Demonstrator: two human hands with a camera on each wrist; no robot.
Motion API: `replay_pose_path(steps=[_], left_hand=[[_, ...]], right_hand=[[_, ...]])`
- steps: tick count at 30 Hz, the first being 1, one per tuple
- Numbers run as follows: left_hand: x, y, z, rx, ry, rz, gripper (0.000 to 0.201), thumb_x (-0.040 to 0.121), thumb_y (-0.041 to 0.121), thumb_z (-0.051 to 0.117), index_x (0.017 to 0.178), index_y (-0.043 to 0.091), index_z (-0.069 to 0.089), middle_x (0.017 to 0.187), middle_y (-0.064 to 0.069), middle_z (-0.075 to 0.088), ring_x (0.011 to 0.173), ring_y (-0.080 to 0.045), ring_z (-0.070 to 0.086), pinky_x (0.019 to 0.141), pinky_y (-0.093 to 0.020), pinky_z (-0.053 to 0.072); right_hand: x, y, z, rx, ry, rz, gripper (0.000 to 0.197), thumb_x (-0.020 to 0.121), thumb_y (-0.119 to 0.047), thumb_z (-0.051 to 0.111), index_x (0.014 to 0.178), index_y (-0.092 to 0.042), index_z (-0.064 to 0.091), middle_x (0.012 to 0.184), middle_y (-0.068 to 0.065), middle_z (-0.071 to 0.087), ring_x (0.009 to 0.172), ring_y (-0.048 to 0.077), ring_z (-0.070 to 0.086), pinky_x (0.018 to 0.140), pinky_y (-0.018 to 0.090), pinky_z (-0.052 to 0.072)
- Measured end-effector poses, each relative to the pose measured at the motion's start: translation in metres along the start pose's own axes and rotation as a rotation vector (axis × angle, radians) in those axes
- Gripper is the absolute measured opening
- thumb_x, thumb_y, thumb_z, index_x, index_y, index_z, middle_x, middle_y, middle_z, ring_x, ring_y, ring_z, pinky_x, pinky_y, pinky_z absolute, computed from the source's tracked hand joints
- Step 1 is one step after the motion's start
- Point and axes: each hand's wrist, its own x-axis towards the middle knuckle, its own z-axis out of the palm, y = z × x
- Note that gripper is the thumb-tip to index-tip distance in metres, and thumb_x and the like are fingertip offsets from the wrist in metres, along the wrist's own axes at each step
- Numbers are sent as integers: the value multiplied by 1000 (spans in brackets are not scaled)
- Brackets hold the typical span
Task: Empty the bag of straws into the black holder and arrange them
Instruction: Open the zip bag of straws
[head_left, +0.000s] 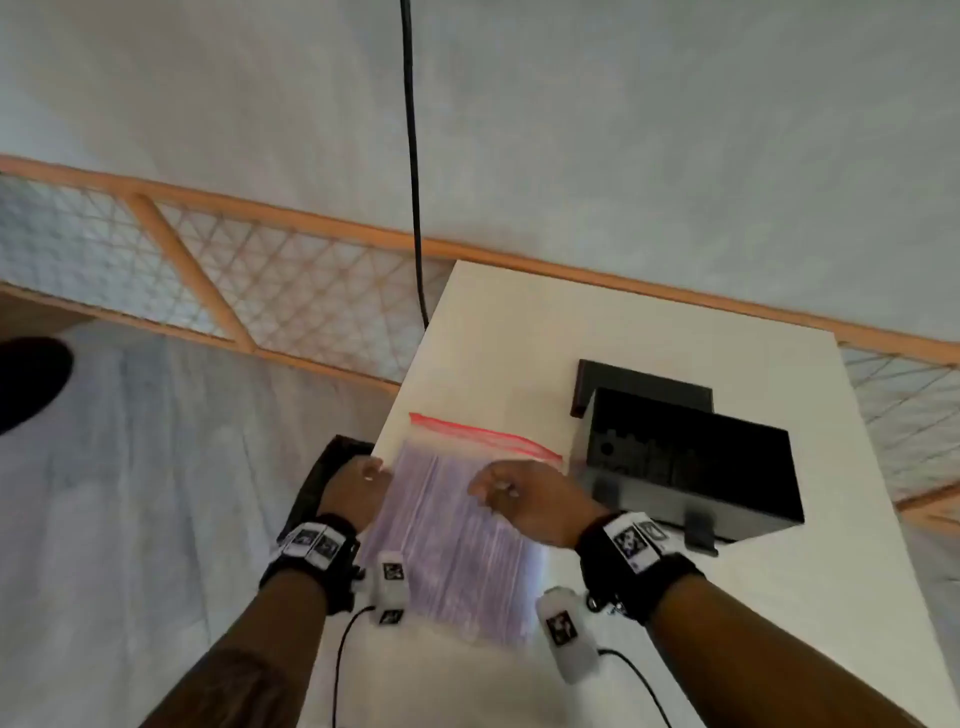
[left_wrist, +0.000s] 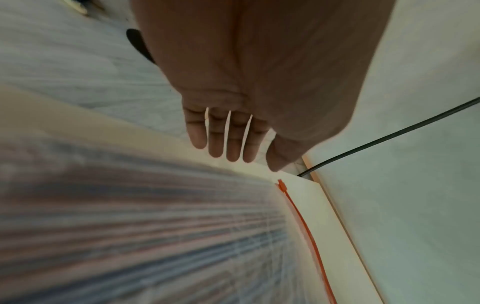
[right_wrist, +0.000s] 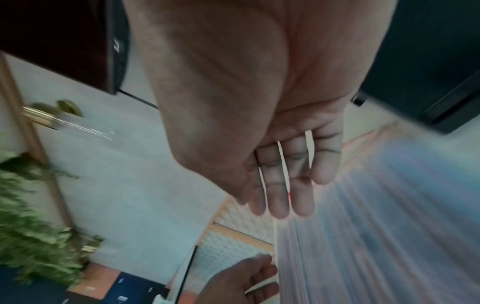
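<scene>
A clear zip bag (head_left: 457, 540) full of pale straws lies flat on the white table (head_left: 519, 332), its red zip strip (head_left: 483, 431) at the far end. The black holder (head_left: 691, 462) stands just right of the bag. My left hand (head_left: 363, 480) hovers at the bag's left edge with straight fingers (left_wrist: 223, 135), holding nothing. My right hand (head_left: 511, 491) hangs over the bag's upper part, fingers (right_wrist: 285, 185) relaxed and empty. The bag's straws (left_wrist: 130, 226) and zip (left_wrist: 306, 230) show under the left wrist, the bag (right_wrist: 376, 226) under the right wrist.
A black cable (head_left: 415, 208) hangs down behind the table's far left corner. A wooden lattice rail (head_left: 260, 270) runs along the wall. The table's left edge is right beside my left hand. A plant (right_wrist: 31, 216) shows at the left of the right wrist view.
</scene>
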Motion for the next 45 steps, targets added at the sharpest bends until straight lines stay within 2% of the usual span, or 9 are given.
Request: replay_pose_path(steps=[4,12,15,21,28,32,35,40,45], left_hand=[[30,18,10,-71,6,-48,45,99,23,60,140,5,56,137,-16,63,126,-33,60,106,-35,44],[72,41,21,-49,15,-14,46,101,28,59,139,3,58,138,-18,63,114,-31,61,89,-28,42],[78,37,24,-65,33,-10,35,100,23,58,118,-4,71,112,-22,72,89,-24,55,79,-26,40],[62,22,14,-321,75,9,27,99,27,64,120,17,76,112,3,75,107,-15,67,99,-27,50],[20,10,-14,-735,77,91,14,101,8,59,106,11,72,69,14,71,55,4,60,60,-13,49],[-10,1,-27,-947,-19,216,15,104,4,51,104,8,65,103,-9,69,91,-15,65,88,-26,52],[-31,-10,-36,-1079,-87,363,28,104,-3,42,98,15,63,101,-4,71,118,-39,57,110,-47,40],[-68,-21,-59,-1343,-222,590,12,96,9,62,106,14,68,115,-6,63,129,-35,56,117,-52,38],[-86,-34,-48,-1308,-186,526,20,96,23,69,107,14,55,133,-18,56,137,-48,35,116,-58,33]], right_hand=[[66,-13,-2,-118,123,96,26,103,-12,53,121,-9,71,130,11,68,121,28,63,87,20,39],[146,7,12,-400,37,235,59,100,-34,60,156,-26,41,157,1,49,145,28,45,116,52,36],[154,9,16,-509,19,231,48,101,-37,58,148,-29,50,146,-2,59,139,26,50,112,50,33],[131,23,3,-674,-18,309,42,102,-52,52,130,-26,68,134,5,61,132,31,52,110,49,34],[79,21,-21,-618,194,372,62,88,-75,61,87,-13,63,108,12,53,109,34,58,95,46,52],[24,0,-24,-245,391,234,40,82,-52,83,85,-15,66,117,2,53,98,11,53,80,7,39],[-16,-21,-13,-74,582,79,36,78,-38,89,74,-21,57,120,-8,57,100,-6,56,80,-3,35],[-65,-18,3,157,648,-127,36,74,-23,91,72,-21,55,131,-9,62,125,11,61,89,16,51],[-77,1,16,301,550,-218,44,74,-60,84,76,-30,52,137,1,64,131,25,62,98,48,57]])
